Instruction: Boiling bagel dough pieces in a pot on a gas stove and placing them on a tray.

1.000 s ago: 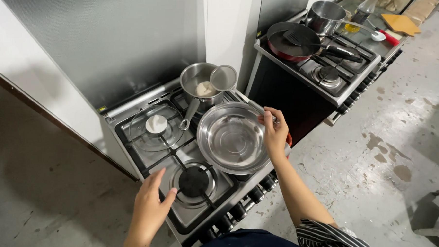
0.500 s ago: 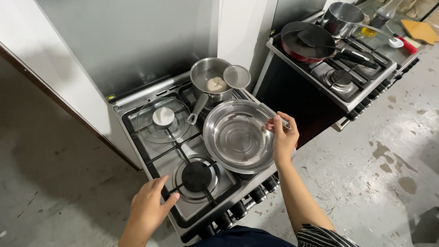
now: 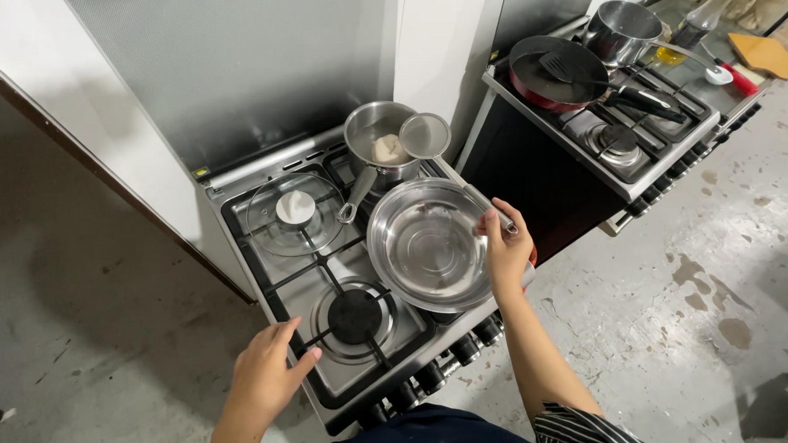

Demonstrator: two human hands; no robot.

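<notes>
A large empty steel bowl (image 3: 427,244) sits on the front right of a gas stove (image 3: 322,281). My right hand (image 3: 506,244) is at the bowl's right rim, with its fingers closed on the long handle of a small mesh strainer (image 3: 424,135). The strainer's head rests on the rim of a steel saucepan (image 3: 369,131) at the back, which holds a pale lump. My left hand (image 3: 264,379) lies at the stove's front left edge, fingers apart and holding nothing. It is close to the bare front left burner (image 3: 355,314).
A glass lid (image 3: 293,214) covers the back left burner. To the right stands a second stove (image 3: 610,166) carrying a red frying pan (image 3: 556,72) with a black spatula, and a steel pot (image 3: 621,30). Concrete floor lies right and left, and a wall stands behind.
The view has shifted a little, so the stoves sit further right in the picture. Both hands keep their places: the right on the strainer handle, the left at the stove's front edge.
</notes>
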